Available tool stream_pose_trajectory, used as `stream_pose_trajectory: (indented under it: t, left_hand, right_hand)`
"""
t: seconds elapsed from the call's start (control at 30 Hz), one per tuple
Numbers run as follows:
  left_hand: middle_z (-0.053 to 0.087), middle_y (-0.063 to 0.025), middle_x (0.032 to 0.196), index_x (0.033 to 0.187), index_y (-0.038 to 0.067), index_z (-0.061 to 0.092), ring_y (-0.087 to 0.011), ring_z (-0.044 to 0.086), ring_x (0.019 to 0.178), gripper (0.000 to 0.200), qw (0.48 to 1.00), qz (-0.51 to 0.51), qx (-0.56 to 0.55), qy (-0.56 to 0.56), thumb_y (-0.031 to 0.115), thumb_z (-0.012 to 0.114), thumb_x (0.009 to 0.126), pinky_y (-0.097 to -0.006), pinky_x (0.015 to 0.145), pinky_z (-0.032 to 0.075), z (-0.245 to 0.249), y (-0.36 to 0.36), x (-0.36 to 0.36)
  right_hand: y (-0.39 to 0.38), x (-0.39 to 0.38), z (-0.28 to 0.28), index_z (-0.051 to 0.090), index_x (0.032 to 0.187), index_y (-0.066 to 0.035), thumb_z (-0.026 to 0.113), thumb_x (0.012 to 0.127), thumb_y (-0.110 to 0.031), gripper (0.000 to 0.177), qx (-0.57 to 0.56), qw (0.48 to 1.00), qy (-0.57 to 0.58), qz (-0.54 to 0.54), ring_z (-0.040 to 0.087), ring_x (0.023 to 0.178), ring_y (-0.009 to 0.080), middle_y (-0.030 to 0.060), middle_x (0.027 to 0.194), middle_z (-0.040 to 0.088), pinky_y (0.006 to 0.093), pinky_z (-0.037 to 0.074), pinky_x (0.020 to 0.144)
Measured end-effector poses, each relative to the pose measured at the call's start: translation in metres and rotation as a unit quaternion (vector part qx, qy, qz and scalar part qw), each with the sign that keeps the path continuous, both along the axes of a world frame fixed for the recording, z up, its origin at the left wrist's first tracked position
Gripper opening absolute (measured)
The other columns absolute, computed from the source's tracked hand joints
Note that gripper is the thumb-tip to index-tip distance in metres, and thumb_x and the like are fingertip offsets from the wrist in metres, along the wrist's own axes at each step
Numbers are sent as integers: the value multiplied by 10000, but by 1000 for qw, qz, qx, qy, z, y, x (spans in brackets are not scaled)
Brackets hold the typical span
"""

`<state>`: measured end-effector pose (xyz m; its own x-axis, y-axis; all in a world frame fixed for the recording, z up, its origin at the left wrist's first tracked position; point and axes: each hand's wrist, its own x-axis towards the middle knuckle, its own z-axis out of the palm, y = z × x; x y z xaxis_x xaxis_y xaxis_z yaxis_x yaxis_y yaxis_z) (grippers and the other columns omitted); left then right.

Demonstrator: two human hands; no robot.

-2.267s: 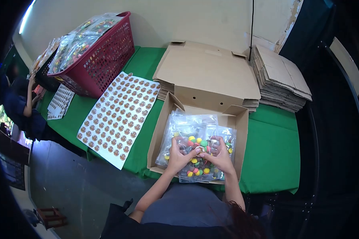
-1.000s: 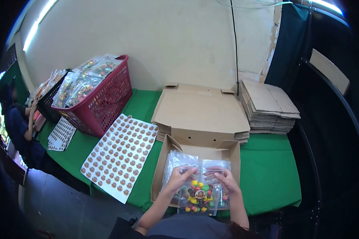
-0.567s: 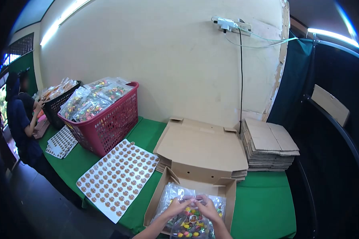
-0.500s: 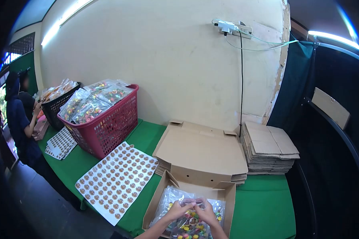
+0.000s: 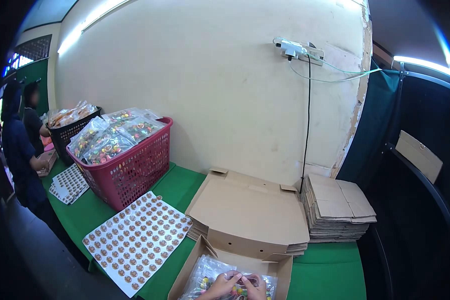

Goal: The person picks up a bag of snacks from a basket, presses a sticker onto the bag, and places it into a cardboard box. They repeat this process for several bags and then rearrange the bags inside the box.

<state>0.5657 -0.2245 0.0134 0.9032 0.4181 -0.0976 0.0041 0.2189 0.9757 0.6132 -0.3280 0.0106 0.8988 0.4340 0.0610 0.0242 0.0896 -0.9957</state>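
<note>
My left hand point(image 5: 223, 286) and my right hand point(image 5: 255, 288) are close together at the bottom of the view, with fingers and thumbs pinched on the top edge of a clear plastic candy bag point(image 5: 244, 281). Its lower part, with colourful round sweets, is mostly cut off by the frame. Beneath the hands is an open cardboard box point(image 5: 283, 275). Other clear bags point(image 5: 205, 268) of sweets lie inside it, partly hidden by my hands.
A sticker sheet point(image 5: 137, 240) lies left of the box. Behind it stands a magenta basket point(image 5: 127, 182) heaped with candy bags. Flat cardboard boxes point(image 5: 250, 212) and folded cardboard point(image 5: 340, 200) are stacked behind. Two people point(image 5: 22, 145) stand at far left, near a black basket point(image 5: 75, 132).
The view has tilted up, so my hands and the box appear lower and more cut off. Both hands still pinch the bag's top edge.
</note>
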Motion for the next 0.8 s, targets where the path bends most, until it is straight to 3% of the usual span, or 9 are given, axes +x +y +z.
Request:
stream_pose_trajectory:
  t: [0.03, 0.1, 0.13, 0.2, 0.33, 0.43, 0.6, 0.73, 0.8]
  left_hand:
    - [531, -40, 496, 857, 45, 561, -80, 450, 356, 258, 1000, 0, -1, 0, 286, 473, 832, -203, 316, 333, -3, 0, 1]
    - [529, -42, 610, 1117, 35, 437, -88, 488, 491, 360, 999, -26, 1, 25, 261, 475, 839, -209, 428, 396, -4, 0, 2]
    - [529, -42, 610, 1117, 35, 437, -88, 488, 491, 360, 999, -27, 0, 27, 261, 475, 839, -209, 428, 396, -1, 1, 2]
    - [566, -49, 715, 875, -1, 559, -69, 500, 595, 257, 997, -43, 9, 70, 243, 547, 795, -201, 444, 431, 8, 4, 0]
    - [562, -57, 759, 837, 25, 560, -96, 532, 643, 231, 995, -57, 23, 83, 251, 557, 787, -199, 425, 452, 1, 9, -1]
    - [523, -22, 632, 757, 4, 541, -54, 459, 526, 247, 998, -3, 56, 22, 248, 569, 780, -195, 430, 390, 6, 7, -5]
    - [552, -25, 653, 731, 18, 572, -51, 447, 482, 232, 999, 20, 10, 48, 248, 595, 759, -187, 445, 379, 20, 13, -18]
    - [607, -58, 800, 822, 10, 616, -59, 490, 547, 221, 995, -93, 28, 16, 220, 590, 760, -192, 503, 408, 35, 33, -33]
    - [607, -17, 770, 854, 24, 620, -23, 449, 498, 229, 982, -163, 15, 89, 225, 602, 747, -165, 397, 334, 62, 38, -44]
  right_hand:
    - [0, -1, 2, 520, 867, 0, 593, 754, -139, 194, -1, 1000, 0, 0, 550, 713, 166, 95, 790, 563, 262, 465, 599]
    - [0, -3, 6, 527, 837, 2, 600, 747, -133, 177, -36, 999, -15, -30, 545, 696, 155, 90, 769, 564, 257, 463, 590]
    - [-1, -2, 7, 527, 837, 2, 600, 747, -133, 177, -37, 999, -13, -30, 545, 696, 155, 90, 769, 564, 257, 463, 590]
    - [-4, -1, 6, 529, 829, 0, 605, 741, -122, 169, -35, 998, -52, -30, 541, 683, 153, 87, 760, 563, 256, 466, 584]
    - [0, -3, 4, 519, 868, -23, 607, 742, -124, 184, 40, 997, 60, -14, 552, 681, 162, 88, 768, 561, 260, 481, 584]
    - [0, -1, 8, 519, 809, -11, 567, 761, -83, 99, 44, 989, 142, -1, 561, 693, 177, 98, 787, 552, 282, 473, 597]
    - [-4, -2, 23, 515, 840, -15, 517, 800, -122, 114, 44, 975, 214, 50, 560, 722, 198, 87, 814, 551, 305, 477, 609]
    - [-14, -7, 19, 517, 883, -2, 531, 795, -141, 165, 55, 982, 165, 79, 569, 738, 200, 105, 835, 571, 310, 481, 641]
    - [-18, -12, 25, 535, 847, -2, 551, 784, -137, 149, 63, 980, 171, 79, 573, 722, 193, 100, 807, 577, 310, 484, 644]
